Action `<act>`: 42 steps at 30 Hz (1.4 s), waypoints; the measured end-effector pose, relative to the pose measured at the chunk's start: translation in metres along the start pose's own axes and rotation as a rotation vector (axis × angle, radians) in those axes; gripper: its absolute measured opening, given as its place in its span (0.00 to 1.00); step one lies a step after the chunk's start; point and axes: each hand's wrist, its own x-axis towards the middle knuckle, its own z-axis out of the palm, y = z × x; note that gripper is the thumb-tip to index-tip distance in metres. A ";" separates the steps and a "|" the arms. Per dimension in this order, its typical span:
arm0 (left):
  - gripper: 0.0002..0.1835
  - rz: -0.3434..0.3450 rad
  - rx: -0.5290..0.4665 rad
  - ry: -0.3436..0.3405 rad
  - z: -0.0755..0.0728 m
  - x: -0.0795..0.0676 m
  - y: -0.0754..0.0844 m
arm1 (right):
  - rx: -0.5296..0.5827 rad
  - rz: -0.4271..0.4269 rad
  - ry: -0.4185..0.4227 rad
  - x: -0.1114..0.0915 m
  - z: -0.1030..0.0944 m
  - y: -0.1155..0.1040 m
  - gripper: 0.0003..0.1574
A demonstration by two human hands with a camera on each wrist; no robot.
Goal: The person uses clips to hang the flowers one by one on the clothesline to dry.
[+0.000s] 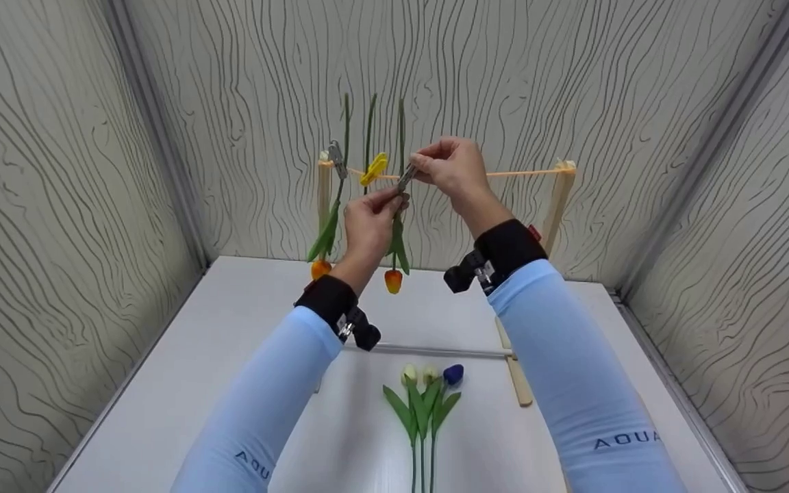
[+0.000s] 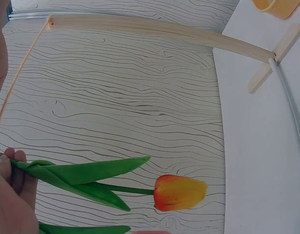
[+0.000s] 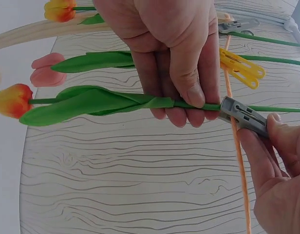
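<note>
My left hand [image 1: 368,227] pinches the green stem of an orange-yellow tulip [image 3: 13,101], which hangs bloom down. The thumb and fingers of my right hand [image 1: 457,172] hold the tail of a grey clothespin [image 3: 247,116]. Its jaws sit over the stem and the orange string [image 3: 241,165], just beside my left fingertips. To the left, a yellow clothespin [image 3: 242,67] clips a pink tulip [image 3: 46,70] on the string. Farther left, another grey clothespin [image 1: 336,159] holds a second orange-yellow tulip [image 1: 320,268], also upside down.
The string runs between two wooden posts [image 1: 559,209] of a frame with a pale crossbar [image 1: 429,351] low down. Two whitish tulips [image 1: 409,374] and a blue tulip [image 1: 453,374] lie on the white table [image 1: 244,370]. A yellow container [image 2: 279,9] shows at the left wrist view's corner.
</note>
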 end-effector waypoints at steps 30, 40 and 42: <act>0.35 0.039 0.201 -0.118 0.005 -0.056 0.022 | -0.105 -0.059 -0.031 -0.010 -0.009 0.007 0.25; 0.42 0.373 0.721 -0.280 -0.025 -0.076 0.013 | -0.527 -0.303 0.052 -0.037 -0.045 0.028 0.36; 0.45 0.493 0.856 -0.260 -0.035 -0.074 0.008 | -0.636 -0.347 0.063 -0.052 -0.058 0.039 0.39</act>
